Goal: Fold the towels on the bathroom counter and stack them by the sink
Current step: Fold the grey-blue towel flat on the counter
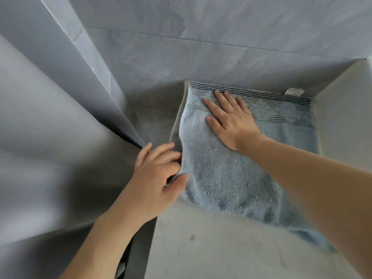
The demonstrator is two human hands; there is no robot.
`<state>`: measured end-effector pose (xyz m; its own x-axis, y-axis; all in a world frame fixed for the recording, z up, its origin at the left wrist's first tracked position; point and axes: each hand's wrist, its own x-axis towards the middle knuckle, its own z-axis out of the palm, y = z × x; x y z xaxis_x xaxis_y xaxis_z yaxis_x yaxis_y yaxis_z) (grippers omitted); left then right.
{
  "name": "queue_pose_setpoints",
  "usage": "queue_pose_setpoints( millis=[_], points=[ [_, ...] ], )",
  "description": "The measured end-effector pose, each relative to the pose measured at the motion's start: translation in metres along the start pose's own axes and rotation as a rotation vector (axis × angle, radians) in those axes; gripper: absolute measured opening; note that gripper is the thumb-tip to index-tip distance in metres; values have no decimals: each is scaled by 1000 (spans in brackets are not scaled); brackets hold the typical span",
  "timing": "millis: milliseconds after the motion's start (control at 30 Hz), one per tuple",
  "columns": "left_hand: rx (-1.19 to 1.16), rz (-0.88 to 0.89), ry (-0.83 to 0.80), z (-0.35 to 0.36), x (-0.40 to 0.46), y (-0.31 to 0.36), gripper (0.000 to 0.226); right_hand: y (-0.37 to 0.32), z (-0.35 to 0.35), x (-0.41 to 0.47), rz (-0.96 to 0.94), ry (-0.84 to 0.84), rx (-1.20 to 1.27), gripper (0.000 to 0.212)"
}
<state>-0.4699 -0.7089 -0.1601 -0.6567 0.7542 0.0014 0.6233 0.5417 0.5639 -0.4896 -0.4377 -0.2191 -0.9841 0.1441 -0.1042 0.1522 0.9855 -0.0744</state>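
One towel (231, 174) is in view, light blue terry with a band of thin dark stripes along its far end, and two bare hands work on it. It lies on the pale desk (201, 248), its far end up against the grey marbled wall (181, 63) and its right side near a pale upright panel (342, 109). One small white tag (294, 91) shows at the towel's far right corner.

The right hand (229, 121) reaches in from the lower right, arm stretched across the towel, and rests palm down with fingers spread and straight, pressing the cloth flat just below the striped band. The left hand (159, 174) comes up from the lower left and sits at the towel's left edge; its thumb and curled fingers pinch that edge, which lifts slightly off the desk.

The towel's long axis runs from the near right toward the far wall, with the striped end pointing away from the person. Its near end passes under the right forearm and is blurred there.
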Motion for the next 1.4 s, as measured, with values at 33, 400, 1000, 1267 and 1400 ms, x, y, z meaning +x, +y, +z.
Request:
queue_pose_setpoints(
  millis=[33, 400, 1000, 1267, 1400],
  points=[
    [-135, -27, -16, -4, -1, 4, 34, -1, 0, 0, 0, -6, -2, 62],
    [-333, -657, 72, -10, -13, 14, 40, 1, 1, 0, -1, 17, 6, 61],
    [112, -754, -18, 24, 55, -9, 25, -2, -3, -4, -5, 65, 79, 64],
    [5, -535, 185, 8, 163, -19, 30, -1, -2, -17, 317, 374, 209, 58],
    [157, -506, 145, 8, 196, -23, 36, -1, -5, -15, 311, 347, 232, 57]
  ],
)
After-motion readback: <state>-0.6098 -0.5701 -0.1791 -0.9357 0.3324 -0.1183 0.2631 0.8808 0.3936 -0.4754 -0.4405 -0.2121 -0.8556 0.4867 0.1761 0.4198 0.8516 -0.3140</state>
